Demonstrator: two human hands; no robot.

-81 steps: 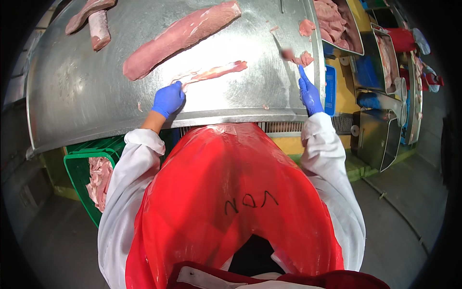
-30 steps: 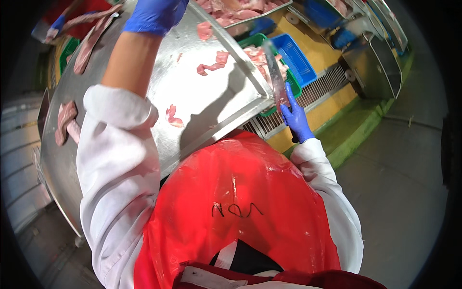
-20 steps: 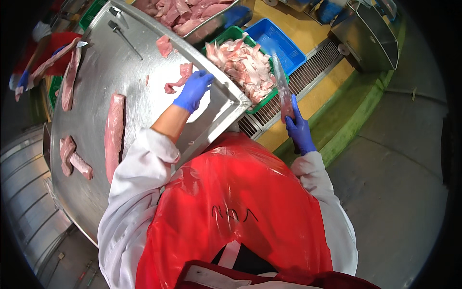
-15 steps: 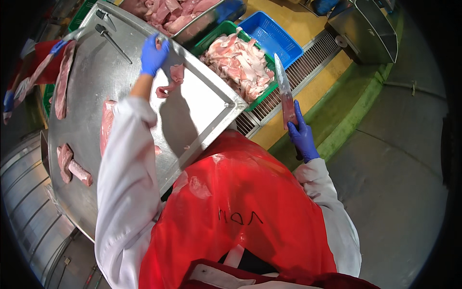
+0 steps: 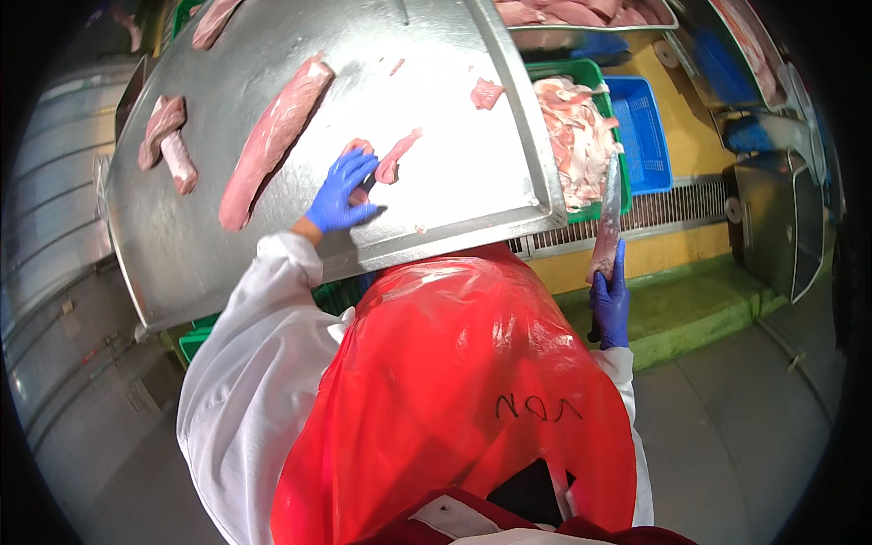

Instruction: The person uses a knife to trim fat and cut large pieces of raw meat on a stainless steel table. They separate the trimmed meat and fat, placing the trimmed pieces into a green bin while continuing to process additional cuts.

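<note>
My left hand, in a blue glove, reaches over the steel table near its front edge. Its fingers are apart, with bits of pink meat showing beside and below them. A curled meat scrap lies just right of the fingertips. To the left of that hand rests a long meat loin. My right hand, also gloved, is closed round the handle of a large knife. The blade points away from me, past the right side of the green basket, its flat smeared with residue.
The steel table has a raised rim. A green basket full of pale trimmings stands to its right, with a blue basket alongside. Further off is a metal bin of meat. A folded meat piece lies far left.
The view has swung to the left. My left hand has moved nearer over the table, to the scraps by the loin, with fingers spread. The knife remains in my right hand.
</note>
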